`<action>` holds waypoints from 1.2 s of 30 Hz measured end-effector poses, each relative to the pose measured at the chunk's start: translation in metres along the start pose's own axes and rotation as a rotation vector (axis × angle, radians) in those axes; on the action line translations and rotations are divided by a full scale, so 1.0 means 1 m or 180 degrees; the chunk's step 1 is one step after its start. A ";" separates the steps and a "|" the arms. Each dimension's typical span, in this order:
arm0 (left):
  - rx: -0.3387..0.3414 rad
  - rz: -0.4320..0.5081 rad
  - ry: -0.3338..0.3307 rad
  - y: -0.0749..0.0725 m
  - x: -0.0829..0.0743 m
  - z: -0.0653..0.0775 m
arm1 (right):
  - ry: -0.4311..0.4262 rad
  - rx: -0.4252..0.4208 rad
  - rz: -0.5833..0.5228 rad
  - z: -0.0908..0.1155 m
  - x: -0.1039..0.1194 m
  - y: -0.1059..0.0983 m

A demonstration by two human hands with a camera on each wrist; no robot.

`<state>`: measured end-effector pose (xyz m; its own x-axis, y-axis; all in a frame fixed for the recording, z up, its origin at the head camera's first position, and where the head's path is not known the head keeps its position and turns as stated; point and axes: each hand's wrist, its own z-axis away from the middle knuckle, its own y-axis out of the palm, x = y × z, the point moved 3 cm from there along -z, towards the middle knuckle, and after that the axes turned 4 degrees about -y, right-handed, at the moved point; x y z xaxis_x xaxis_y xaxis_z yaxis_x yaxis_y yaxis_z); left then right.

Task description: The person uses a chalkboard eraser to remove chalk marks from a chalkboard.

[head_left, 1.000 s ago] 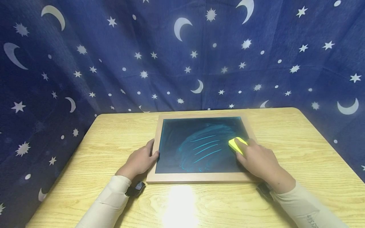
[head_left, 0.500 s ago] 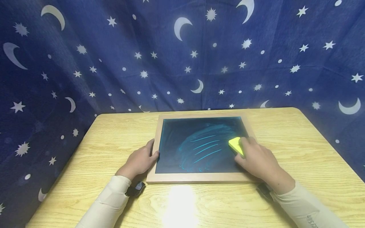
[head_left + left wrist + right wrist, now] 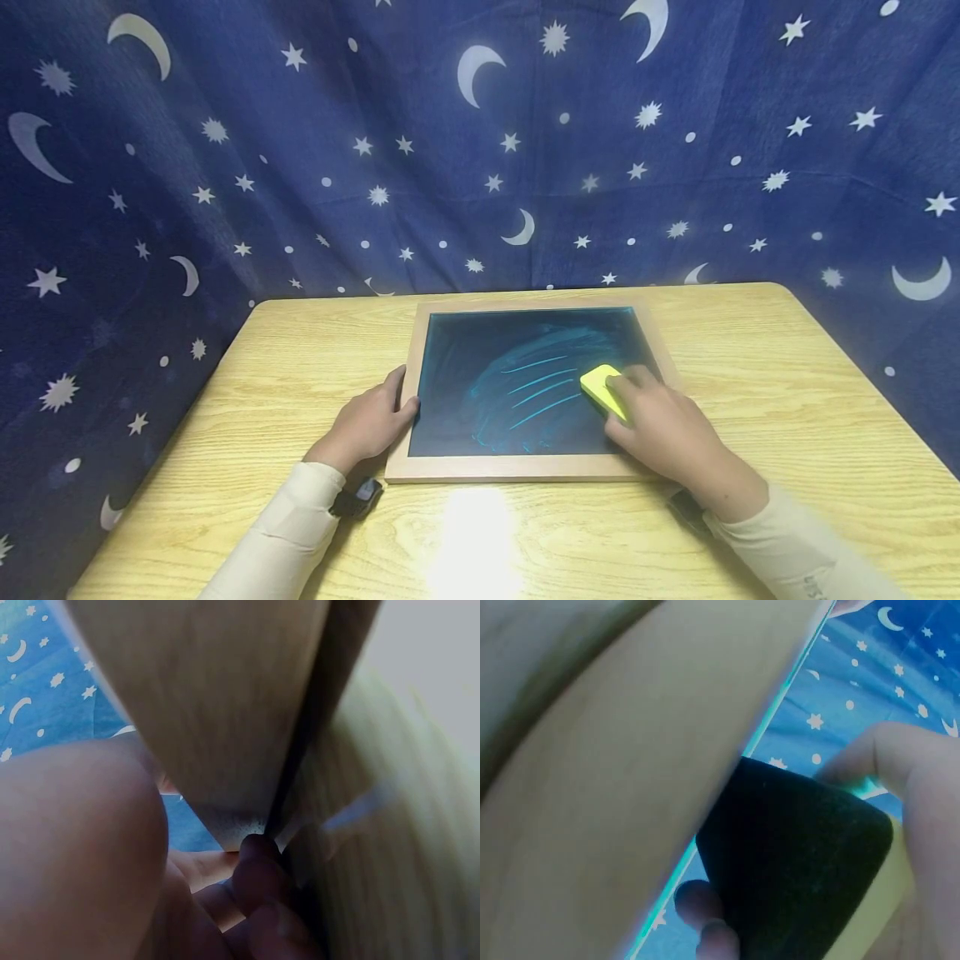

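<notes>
A framed chalkboard [image 3: 457,367] lies flat, with several blue chalk strokes and a smeared blue patch on its dark face. My left hand [image 3: 367,425] grips the left side of its wooden frame, thumb over the top. In the left wrist view, fingertips [image 3: 259,874] curl against the edge of the frame [image 3: 217,690]. My right hand [image 3: 667,429] holds a yellow chalkboard eraser [image 3: 600,387] over the board's right part, just right of the strokes. The right wrist view shows the eraser's black felt [image 3: 795,847] beyond the frame edge, fingers on both sides of it.
The chalkboard rests on a light wood-grain table [image 3: 315,342] with rounded back corners. A dark blue curtain [image 3: 420,167] with moons and stars hangs behind and beside it. Dark wrist devices [image 3: 363,497] sit at both sleeves.
My right hand has shifted its fingers on the eraser and moved it a little left, up to the ends of the chalk strokes. The left hand and the chalkboard stay put.
</notes>
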<state>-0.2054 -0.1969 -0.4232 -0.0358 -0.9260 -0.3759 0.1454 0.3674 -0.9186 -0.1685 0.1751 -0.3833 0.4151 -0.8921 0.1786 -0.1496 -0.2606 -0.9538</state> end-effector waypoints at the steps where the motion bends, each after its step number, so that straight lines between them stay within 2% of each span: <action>1: -0.0003 0.0001 0.0005 0.000 0.000 0.000 | -0.0049 -0.0024 0.0010 0.000 0.002 0.001; 5: -0.0018 0.0006 0.0023 0.000 0.000 0.000 | -0.0194 -0.0074 0.0049 0.001 0.009 0.002; 18: -0.0038 0.0028 0.0015 0.001 0.000 0.000 | -0.0504 0.0021 0.0090 0.012 0.043 0.007; 23: -0.0033 0.0024 0.0007 0.000 0.000 0.000 | -0.0685 -0.0060 0.0130 0.017 0.053 0.010; 36: -0.0023 0.0059 0.0030 0.001 0.000 0.000 | -0.0982 -0.0211 0.0175 0.021 0.064 0.016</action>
<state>-0.2049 -0.1969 -0.4237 -0.0426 -0.9181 -0.3941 0.1390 0.3852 -0.9123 -0.1254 0.1218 -0.3926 0.6559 -0.7540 0.0358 -0.2334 -0.2476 -0.9403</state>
